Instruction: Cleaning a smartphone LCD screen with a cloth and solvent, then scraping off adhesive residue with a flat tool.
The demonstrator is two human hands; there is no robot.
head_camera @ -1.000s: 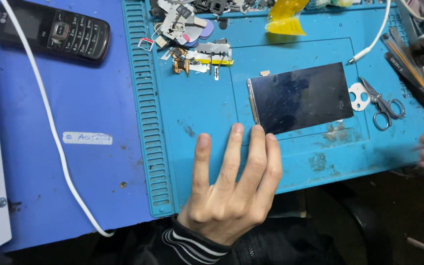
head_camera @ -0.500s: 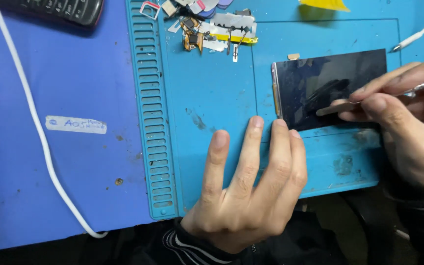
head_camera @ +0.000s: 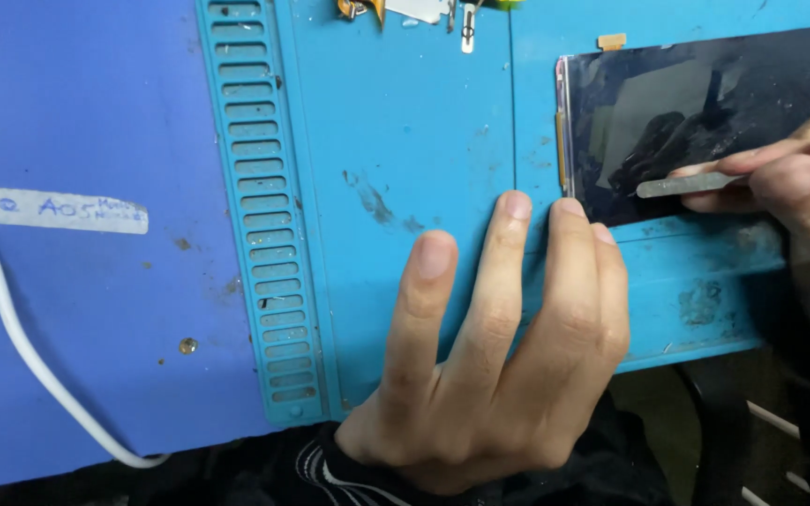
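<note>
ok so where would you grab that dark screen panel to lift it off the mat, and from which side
Probably by its two long edges near the left end, coming from above. The dark screen panel lies flat on the teal mat, so only thin edges offer grip. The left hand has fingertips at the lower left corner; the right hand holds a thin metal tool over the glass.

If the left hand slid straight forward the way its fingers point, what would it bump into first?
Most likely the dark phone screen panel: the left hand lies flat on the blue work mat, its middle fingers pointing up at the panel's lower left corner, nearly touching.
</note>
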